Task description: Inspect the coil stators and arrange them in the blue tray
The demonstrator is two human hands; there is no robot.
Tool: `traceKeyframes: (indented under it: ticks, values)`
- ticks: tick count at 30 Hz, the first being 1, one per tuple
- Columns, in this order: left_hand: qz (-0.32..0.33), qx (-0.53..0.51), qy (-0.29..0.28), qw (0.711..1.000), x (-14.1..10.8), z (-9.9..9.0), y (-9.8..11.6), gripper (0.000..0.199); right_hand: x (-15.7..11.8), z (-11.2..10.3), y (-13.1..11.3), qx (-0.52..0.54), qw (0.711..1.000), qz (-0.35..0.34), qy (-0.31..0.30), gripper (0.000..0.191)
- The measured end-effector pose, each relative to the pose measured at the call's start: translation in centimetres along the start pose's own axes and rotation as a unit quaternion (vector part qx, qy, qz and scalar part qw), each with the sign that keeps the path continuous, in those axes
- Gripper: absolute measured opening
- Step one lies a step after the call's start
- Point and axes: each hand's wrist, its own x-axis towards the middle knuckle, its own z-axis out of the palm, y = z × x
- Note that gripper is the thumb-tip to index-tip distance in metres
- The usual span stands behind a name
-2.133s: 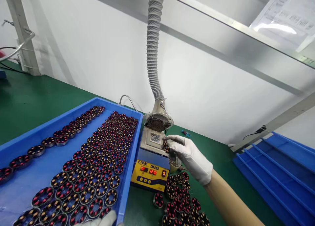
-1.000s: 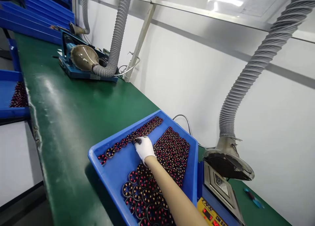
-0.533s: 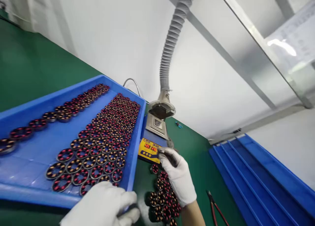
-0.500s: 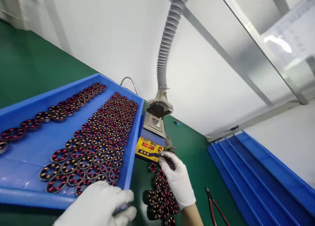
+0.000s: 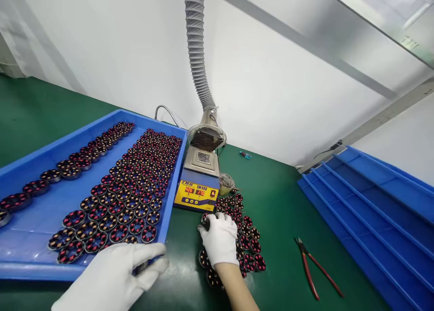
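My left hand [image 5: 118, 275], in a white glove, is at the front right corner of the blue tray [image 5: 169, 211]. Its thumb and fingers are closed on a motor stator [image 5: 144, 266], of which only a dark metal rim shows. Many ring-shaped stators with red and copper windings lie in rows in the tray. Right of the tray, a group of stators [image 5: 249, 245] sits on the green table. My gloved right hand [image 5: 219, 238] reaches over its left side, fingers curled down on a stator [image 5: 204, 218] that is mostly hidden beneath them.
A yellow-fronted solder pot [image 5: 195, 195] with a red digital display stands behind my right hand. Above it hangs a fume hood [image 5: 206, 137] on a grey flexible duct [image 5: 196, 44]. Red-handled cutters [image 5: 307, 268] lie to the right, near several stacked blue trays [image 5: 366, 211].
My right hand has moved from beside the solder pot's front down onto the left side of the stator group. The left hand keeps its grip. The camera view has turned and shifted.
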Motion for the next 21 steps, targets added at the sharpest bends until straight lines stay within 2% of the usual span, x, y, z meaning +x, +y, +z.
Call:
traceKeyframes:
  ticks: [5, 7, 8, 9, 11, 12, 13, 14, 16, 18, 21]
  values:
    - [-0.052, 0.034, 0.042, 0.997, -0.2, 0.9, 0.3, 0.037, -0.7, -0.4, 0.0, 0.052, 0.999, -0.002, 0.012, 0.005]
    - [-0.046, 0.033, 0.071, 0.996, -0.1, 1.5, 1.0, 0.036, -1.7, -1.1, -0.3, 0.194, 0.981, 0.012, 0.001, 0.002]
    - [-0.026, 0.035, 0.094, 0.995, -0.1, 1.7, 1.5, 0.035, -2.2, -1.4, -0.4, 0.312, 0.949, 0.027, -0.015, 0.006]
    - [0.007, 0.040, 0.129, 0.991, 0.1, 2.0, 2.1, 0.037, -2.8, -1.7, -0.5, 0.444, 0.894, 0.042, -0.039, 0.013]
    - [0.083, 0.061, 0.224, 0.969, 0.5, 2.3, 3.4, 0.043, -3.9, -2.0, -0.7, 0.656, 0.748, 0.054, -0.088, 0.029]
    - [0.115, 0.078, 0.272, 0.952, 0.8, 2.5, 4.0, 0.044, -4.3, -2.1, -0.7, 0.708, 0.697, 0.048, -0.105, 0.035]
    - [0.140, 0.095, 0.308, 0.936, 1.1, 2.6, 4.5, 0.043, -4.6, -2.1, -0.6, 0.736, 0.666, 0.040, -0.116, 0.039]
    - [0.158, 0.111, 0.335, 0.922, 1.3, 2.8, 4.8, 0.040, -4.9, -2.0, -0.7, 0.750, 0.650, 0.031, -0.119, 0.041]
    - [0.172, 0.133, 0.356, 0.909, 1.4, 3.4, 5.1, 0.038, -5.3, -1.9, -0.8, 0.756, 0.647, 0.022, -0.102, 0.040]
    - [0.169, 0.126, 0.361, 0.909, 1.3, 4.2, 5.1, 0.043, -5.7, -1.7, -1.1, 0.752, 0.655, 0.026, -0.065, 0.039]
    - [0.111, 0.006, 0.370, 0.922, 0.9, 4.9, 5.5, 0.049, -6.3, -1.5, -1.6, 0.743, 0.668, 0.032, -0.027, 0.032]
